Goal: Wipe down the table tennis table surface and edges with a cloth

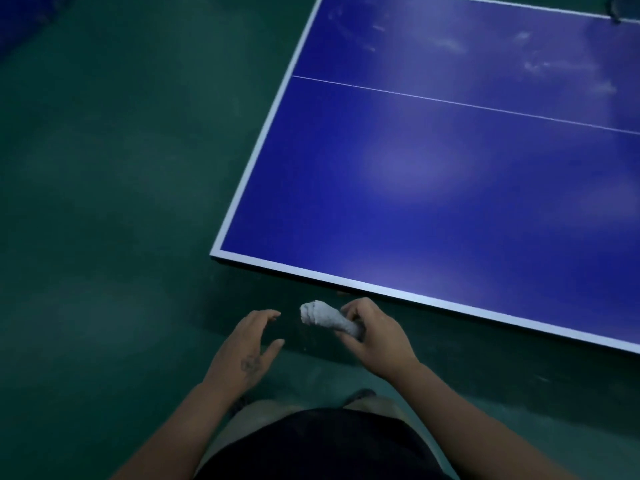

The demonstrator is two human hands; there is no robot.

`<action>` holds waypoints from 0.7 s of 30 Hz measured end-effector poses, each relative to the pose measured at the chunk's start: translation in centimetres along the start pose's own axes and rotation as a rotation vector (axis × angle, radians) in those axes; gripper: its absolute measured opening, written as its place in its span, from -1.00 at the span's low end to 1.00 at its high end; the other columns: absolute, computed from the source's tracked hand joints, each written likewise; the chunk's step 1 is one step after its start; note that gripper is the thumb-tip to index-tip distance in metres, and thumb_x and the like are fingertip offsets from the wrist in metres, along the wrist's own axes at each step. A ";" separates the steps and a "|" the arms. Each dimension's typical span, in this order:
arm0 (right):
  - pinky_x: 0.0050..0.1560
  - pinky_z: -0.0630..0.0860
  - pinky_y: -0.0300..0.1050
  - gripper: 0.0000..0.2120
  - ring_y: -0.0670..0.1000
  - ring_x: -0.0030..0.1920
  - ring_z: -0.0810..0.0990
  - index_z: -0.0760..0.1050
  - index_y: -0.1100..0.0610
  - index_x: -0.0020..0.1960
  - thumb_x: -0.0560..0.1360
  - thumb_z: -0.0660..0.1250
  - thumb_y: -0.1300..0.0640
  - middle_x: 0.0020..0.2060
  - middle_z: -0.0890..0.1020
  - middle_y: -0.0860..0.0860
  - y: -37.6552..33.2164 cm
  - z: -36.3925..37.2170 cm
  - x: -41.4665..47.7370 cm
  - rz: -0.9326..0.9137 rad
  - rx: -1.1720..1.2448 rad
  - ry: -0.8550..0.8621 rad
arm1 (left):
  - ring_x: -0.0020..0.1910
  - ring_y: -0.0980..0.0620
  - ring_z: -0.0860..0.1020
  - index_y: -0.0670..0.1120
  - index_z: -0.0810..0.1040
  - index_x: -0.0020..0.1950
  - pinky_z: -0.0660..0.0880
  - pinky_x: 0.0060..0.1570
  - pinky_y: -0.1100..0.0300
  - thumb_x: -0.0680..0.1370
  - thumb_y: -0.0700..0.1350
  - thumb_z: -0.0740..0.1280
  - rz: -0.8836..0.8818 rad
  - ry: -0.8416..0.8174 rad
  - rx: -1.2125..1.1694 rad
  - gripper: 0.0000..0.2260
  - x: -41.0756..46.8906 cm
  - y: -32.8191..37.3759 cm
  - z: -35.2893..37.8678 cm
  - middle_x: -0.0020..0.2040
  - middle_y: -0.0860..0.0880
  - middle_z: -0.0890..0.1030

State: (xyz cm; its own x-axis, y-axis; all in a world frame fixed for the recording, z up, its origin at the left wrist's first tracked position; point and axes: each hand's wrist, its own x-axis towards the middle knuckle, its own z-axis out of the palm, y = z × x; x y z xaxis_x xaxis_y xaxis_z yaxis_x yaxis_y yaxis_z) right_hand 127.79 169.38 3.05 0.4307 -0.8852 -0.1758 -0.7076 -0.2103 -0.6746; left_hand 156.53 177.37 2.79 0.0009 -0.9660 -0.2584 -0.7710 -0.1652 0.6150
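The green floor takes the whole side from 7 to 11 o'clock, smooth and dull, with faint scuffs. The table tennis table fills the view from 12 to 4 o'clock, a flat blue slab with a soft sheen, bordered by a white edge line; its near corner points toward 8 o'clock. A thin white centre line crosses the top, and pale smudges mark the far part toward 1 o'clock. Nothing rests on the visible top; a dark object at the far corner is cut off and too dim to name.

At 6 o'clock sits the person's dark shirt, with a shoe tip just beyond it on the floor. Both bare forearms reach forward, short of the table's near edge.

The right hand grips one end of the cloth, fingers curled round it. The cloth is grey-white, nubbly, twisted into a short roll that juts toward 9 o'clock, held in the air just below the table edge and not touching it. The left hand is spread and holds nothing, fingertips near the cloth's free end but apart from it. A small dark mark shows on its back.
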 end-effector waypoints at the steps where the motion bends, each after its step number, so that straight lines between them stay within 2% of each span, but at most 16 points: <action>1: -0.15 0.57 0.01 -0.67 -0.07 -0.09 0.61 0.31 -0.16 0.06 0.56 0.49 -0.12 0.12 0.61 -0.19 -1.4 1.0 1.0 -0.007 -0.008 -0.012 | 0.33 0.13 0.50 0.03 0.45 0.52 0.49 0.35 0.15 0.68 0.05 0.41 -0.010 0.011 0.003 -0.58 -0.8 -1.6 -0.9 0.36 0.11 0.52; 6: -0.23 0.57 0.07 -0.67 -0.05 -0.21 0.60 0.30 -0.15 0.05 0.55 0.48 -0.07 -0.02 0.67 -0.18 -8.4 6.2 4.4 -0.005 -0.071 -0.072 | 0.34 0.11 0.48 0.06 0.44 0.52 0.47 0.38 0.10 0.69 0.13 0.36 -0.036 0.048 -0.007 -0.57 -4.1 -9.0 -5.3 0.37 0.14 0.50; 8: -0.26 0.58 0.06 -0.68 -0.01 -0.25 0.62 0.34 -0.10 0.13 0.57 0.48 -0.05 -0.07 0.69 -0.14 -11.3 8.5 5.5 0.002 -0.090 -0.075 | 0.36 0.11 0.45 0.07 0.43 0.53 0.44 0.40 0.11 0.69 0.16 0.33 -0.075 0.056 -0.033 -0.57 -5.5 -12.1 -7.4 0.39 0.15 0.49; 11: -0.20 0.63 0.08 -0.63 0.03 -0.18 0.69 0.42 -0.01 0.34 0.62 0.48 -0.03 0.03 0.71 -0.12 -15.1 11.5 7.0 0.004 -0.067 -0.043 | 0.40 0.09 0.43 0.07 0.41 0.54 0.42 0.42 0.10 0.70 0.19 0.30 -0.119 0.061 -0.039 -0.56 -7.0 -16.1 -10.4 0.43 0.13 0.48; 13: -0.18 0.63 0.05 -0.60 -0.01 -0.16 0.69 0.41 -0.09 0.41 0.64 0.45 -0.07 0.03 0.70 -0.16 -17.7 13.6 8.2 0.012 -0.059 -0.047 | 0.43 0.09 0.42 0.07 0.40 0.55 0.41 0.44 0.07 0.71 0.20 0.29 -0.146 0.057 -0.031 -0.55 -7.9 -18.8 -12.6 0.46 0.13 0.46; 16: -0.26 0.50 -0.15 -0.65 -0.15 -0.21 0.63 0.38 -0.28 0.37 0.65 0.40 -0.10 -0.04 0.63 -0.27 -20.4 16.0 9.9 -0.010 -0.075 -0.059 | 0.45 0.08 0.41 0.08 0.38 0.56 0.40 0.46 0.05 0.71 0.23 0.27 -0.185 0.059 -0.019 -0.53 -8.5 -21.9 -15.5 0.47 0.13 0.45; 18: -0.21 0.53 -0.15 -0.67 -0.14 -0.14 0.63 0.40 -0.29 0.37 0.67 0.39 -0.05 0.11 0.60 -0.31 -21.6 17.0 11.1 -0.058 -0.070 -0.070 | 0.46 0.07 0.40 0.10 0.38 0.56 0.39 0.48 0.04 0.70 0.25 0.26 -0.216 0.058 -0.020 -0.53 -8.1 -23.5 -17.0 0.48 0.13 0.45; 21: -0.10 0.64 0.05 -0.71 -0.07 0.02 0.66 0.45 -0.21 0.36 0.69 0.36 0.05 0.26 0.58 -0.23 -22.8 17.8 13.7 -0.115 -0.076 -0.100 | 0.47 0.05 0.39 0.10 0.37 0.57 0.37 0.49 0.03 0.70 0.26 0.27 -0.230 0.046 -0.009 -0.52 -6.4 -25.1 -18.7 0.49 0.11 0.45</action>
State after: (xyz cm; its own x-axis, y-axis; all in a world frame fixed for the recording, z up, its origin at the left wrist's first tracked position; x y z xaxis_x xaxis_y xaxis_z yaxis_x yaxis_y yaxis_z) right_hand 159.81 169.42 3.24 0.5626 -0.8084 -0.1734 -0.6889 -0.3424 -0.6389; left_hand 187.80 183.97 2.96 0.2047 -0.9108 -0.3585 -0.7413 -0.3834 0.5509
